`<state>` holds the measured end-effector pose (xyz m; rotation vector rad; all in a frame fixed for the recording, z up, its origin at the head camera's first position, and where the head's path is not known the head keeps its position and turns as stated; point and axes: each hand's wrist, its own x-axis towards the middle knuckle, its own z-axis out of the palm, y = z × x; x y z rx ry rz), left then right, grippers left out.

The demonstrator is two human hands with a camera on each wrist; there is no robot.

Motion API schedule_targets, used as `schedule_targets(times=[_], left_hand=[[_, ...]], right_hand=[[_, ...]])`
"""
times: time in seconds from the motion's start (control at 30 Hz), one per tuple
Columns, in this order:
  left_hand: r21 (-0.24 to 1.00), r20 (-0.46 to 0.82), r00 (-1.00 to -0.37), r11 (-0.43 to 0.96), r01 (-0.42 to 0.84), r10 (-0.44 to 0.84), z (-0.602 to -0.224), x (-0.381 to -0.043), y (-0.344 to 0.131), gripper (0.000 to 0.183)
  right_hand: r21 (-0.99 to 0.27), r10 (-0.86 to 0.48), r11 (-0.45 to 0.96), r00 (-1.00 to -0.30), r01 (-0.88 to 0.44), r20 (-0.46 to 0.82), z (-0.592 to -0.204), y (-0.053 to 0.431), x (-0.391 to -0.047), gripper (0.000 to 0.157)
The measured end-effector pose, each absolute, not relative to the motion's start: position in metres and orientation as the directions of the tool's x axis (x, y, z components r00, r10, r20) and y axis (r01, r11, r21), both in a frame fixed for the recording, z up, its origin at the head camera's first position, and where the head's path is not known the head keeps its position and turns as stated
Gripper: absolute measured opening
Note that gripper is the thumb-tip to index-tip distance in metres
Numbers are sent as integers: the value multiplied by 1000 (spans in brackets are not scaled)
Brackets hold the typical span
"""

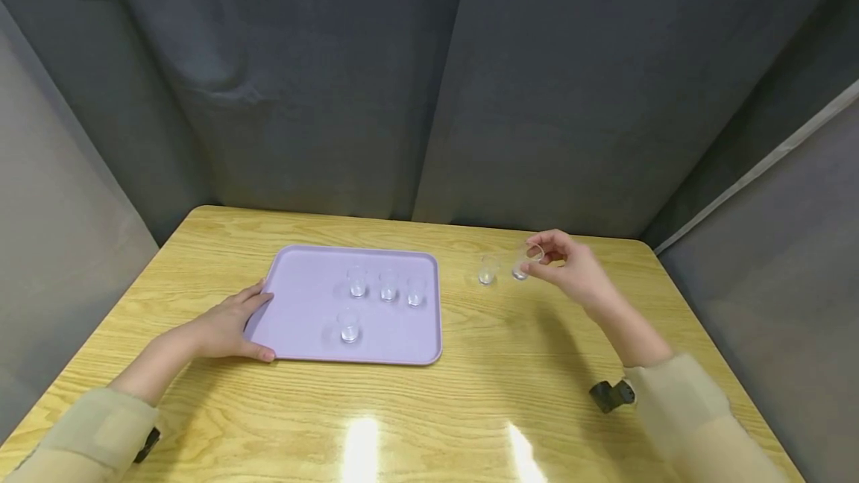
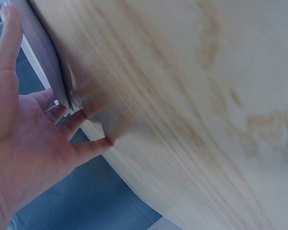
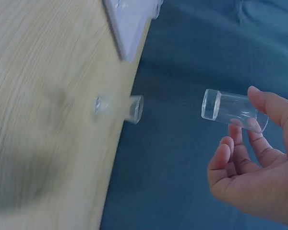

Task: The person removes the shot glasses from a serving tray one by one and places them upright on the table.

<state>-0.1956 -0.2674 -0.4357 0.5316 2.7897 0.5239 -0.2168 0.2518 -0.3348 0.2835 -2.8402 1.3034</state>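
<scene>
My hands were well apart. Nearest me, my left hand [image 1: 224,328] lay with fingers spread at the left end of the lilac tray [image 1: 302,297], its thumb by the near edge. On the tray stood the front glass [image 1: 349,331], and behind it a row of three glasses [image 1: 388,289], so four of the six I could see were already there. Off to the tray's right, the lone glass [image 1: 486,273] stood upright on the wooden table [image 1: 403,408]. Farther right, my right hand [image 1: 570,272] pinched the held glass [image 3: 230,108], tilted and seemingly clear of the wood. I judged the work over half done, two glasses remaining.
</scene>
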Motion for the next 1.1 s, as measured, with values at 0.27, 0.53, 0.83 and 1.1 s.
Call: schedule_targets(times=[0.27,0.53,0.83,1.1], left_hand=[[390,-172,-902,868,307,396,-436,-196,-268,115],[389,-174,-903,870,302,392,-434,-195,-267,115],[392,-167,-902,866,311,399,-436,-197,-269,115],[394,-165,-901,864,312,400,-436,-197,-269,115]], right_hand=[[-766,-69,637,-996,-90,60,-353,268,-234,41],[-771,-5,634,-997,-63,77,-384,275,-256,43],[-764,15,643,-997,-44,70,-412,275,-270,44],[-770,18,638,-1000,-3,20,-435,275,-279,43]])
